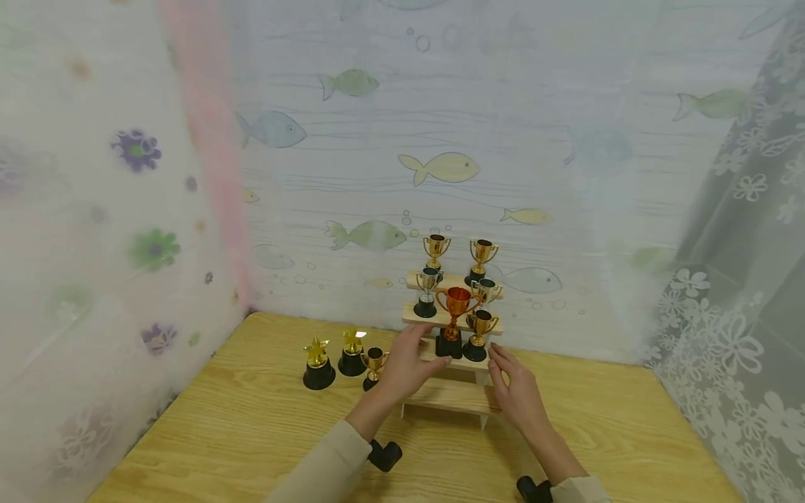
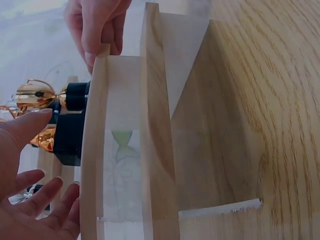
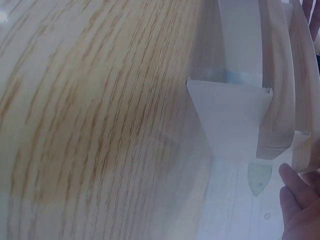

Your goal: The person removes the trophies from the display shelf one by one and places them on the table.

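Note:
A copper-coloured trophy cup [image 1: 454, 307] with a black base stands upright on the third step of a wooden tiered stand [image 1: 446, 395]. Beside it on that step is a small gold trophy cup [image 1: 481, 327]. My left hand [image 1: 405, 367] is at the step's left end, fingers loosely extended and thumb by the copper trophy's base; the left wrist view shows its palm [image 2: 30, 200] uncurled. At the step's right end, my right hand [image 1: 518, 391] touches the edge with nearly straight fingers. Behind, silver trophy cups [image 1: 425, 305] occupy the second step.
Gold trophy cups [image 1: 481, 258] top the stand. Left of it on the wooden table [image 1: 251, 398] are two star trophies [image 1: 318, 374] and another gold trophy cup [image 1: 374, 360], partly behind my left hand. A fish-patterned curtain [image 1: 440, 105] hangs behind the table.

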